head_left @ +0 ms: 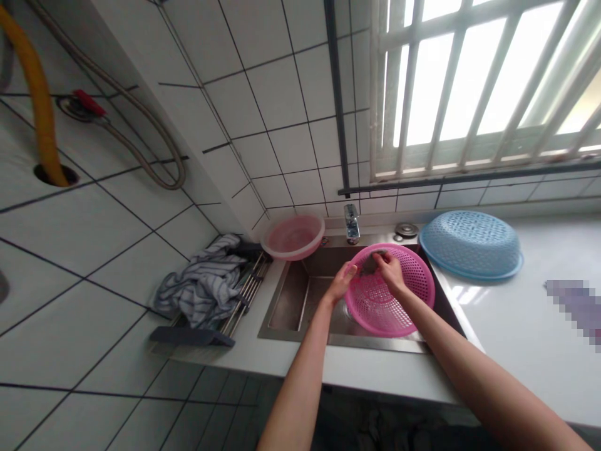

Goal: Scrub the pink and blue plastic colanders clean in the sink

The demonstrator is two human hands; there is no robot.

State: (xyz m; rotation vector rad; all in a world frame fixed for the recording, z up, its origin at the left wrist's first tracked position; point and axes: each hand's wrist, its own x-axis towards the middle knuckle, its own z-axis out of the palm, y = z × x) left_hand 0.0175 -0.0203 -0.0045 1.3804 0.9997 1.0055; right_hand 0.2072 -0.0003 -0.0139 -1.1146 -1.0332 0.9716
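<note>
A pink plastic colander (pixel 413 282) is held tilted over the stainless steel sink (pixel 293 300), its perforated inside facing me. My left hand (pixel 342 285) is closed on the colander's left rim, thumb near the top. Inside the upper part of the colander, my right hand (pixel 389 270) pinches a small dark grey cloth or pad (pixel 370 264) against the wall; its exact kind is hard to make out. Behind the colander stands the chrome faucet (pixel 351 224); I see no water running from it.
A pale pink basin (pixel 295 237) sits at the sink's back left corner. To the right, a blue basket (pixel 472 244) lies upside down on the white counter (pixel 498 351). On the left, a striped cloth (pixel 201 282) lies over a dish rack (pixel 244 300). A drain strainer (pixel 406 230) rests behind the sink.
</note>
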